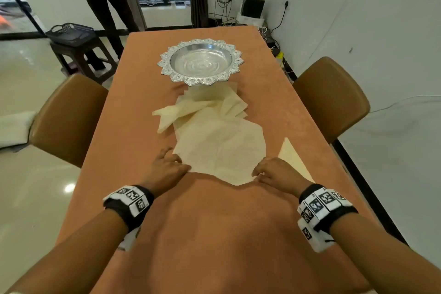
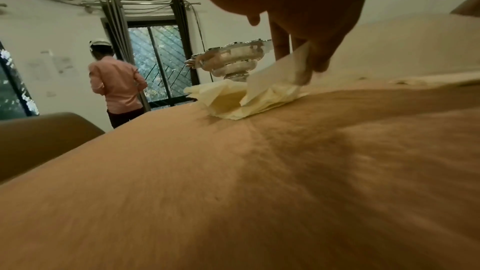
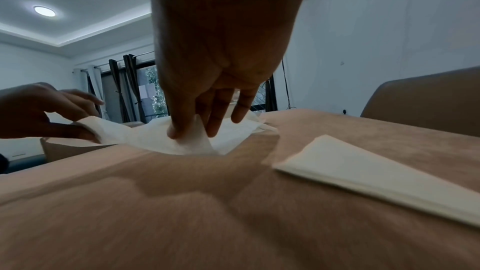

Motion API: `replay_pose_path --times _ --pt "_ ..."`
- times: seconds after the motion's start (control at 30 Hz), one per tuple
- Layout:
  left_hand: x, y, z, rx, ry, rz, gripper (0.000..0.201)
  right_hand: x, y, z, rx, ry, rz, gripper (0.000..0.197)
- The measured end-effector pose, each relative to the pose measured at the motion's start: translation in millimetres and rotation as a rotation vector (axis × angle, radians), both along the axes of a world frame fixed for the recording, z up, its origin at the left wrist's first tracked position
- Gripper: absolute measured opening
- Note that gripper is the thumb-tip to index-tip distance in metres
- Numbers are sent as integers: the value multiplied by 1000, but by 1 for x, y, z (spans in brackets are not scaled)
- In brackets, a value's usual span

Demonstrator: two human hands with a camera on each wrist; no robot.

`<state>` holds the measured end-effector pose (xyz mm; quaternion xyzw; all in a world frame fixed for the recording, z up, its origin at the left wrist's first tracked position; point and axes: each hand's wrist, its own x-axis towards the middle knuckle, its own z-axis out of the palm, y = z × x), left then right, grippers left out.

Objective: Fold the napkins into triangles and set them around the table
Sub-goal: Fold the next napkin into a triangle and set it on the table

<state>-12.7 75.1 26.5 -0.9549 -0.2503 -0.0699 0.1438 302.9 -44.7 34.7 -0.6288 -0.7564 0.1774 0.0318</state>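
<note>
Open napkin (image 1: 222, 148) lies flat on the orange table (image 1: 214, 234), near edge lifted. Left hand (image 1: 164, 167) pinches its near-left corner; right hand (image 1: 276, 172) pinches its near-right corner between thumb and fingers, clearest in the right wrist view. One folded triangle napkin (image 1: 294, 157) lies just right of the right hand. A loose pile of napkins (image 1: 202, 107) sits beyond the open one, against the foot of a silver pedestal bowl (image 1: 200, 61). Brown chairs (image 1: 66, 117) flank the table.
</note>
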Motion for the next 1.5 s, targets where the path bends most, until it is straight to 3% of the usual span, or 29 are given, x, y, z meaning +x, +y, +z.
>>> replay_pose_path --times 0.23,0.37,0.47,0.63,0.77,0.9,0.93,1.0,1.07,1.13,1.27,1.37,1.5 --pt "-29 -87 -16 -197 -27 139 22 -4 -73 -19 -71 303 -150 14" --pt "-47 -115 -19 -235 -129 163 5 -9 -98 -24 -71 476 -238 4" --pt "-57 -133 -21 -296 -177 162 26 -15 -110 -25 -59 567 -263 5" --pt "-82 -156 -24 -493 -302 227 29 -21 -123 -29 -154 630 -252 14" --pt "-94 -165 -24 -602 -166 242 27 -26 -130 -29 -292 541 -203 10" --pt "-93 -174 -12 -951 141 225 46 -29 -134 -14 -647 425 27 22" --pt "-90 -174 -9 -1017 146 228 57 -30 -131 -11 -645 416 21 28" --pt "-79 -167 0 -1005 27 262 70 -37 -117 -8 -458 430 -95 31" --pt "-59 -150 1 -881 -96 318 61 -52 -94 -12 -184 432 -233 27" --pt "-35 -129 -8 -755 -116 371 47 -70 -68 -23 -23 264 -300 28" --pt "-3 -86 -36 -676 53 447 69 -87 -37 -52 -127 -42 -278 65" --pt "-3 -69 -55 -770 256 433 79 -83 -39 -68 -244 -125 -209 78" --pt "-22 -62 -69 -813 264 459 83 -73 -45 -72 -252 -140 -161 91"
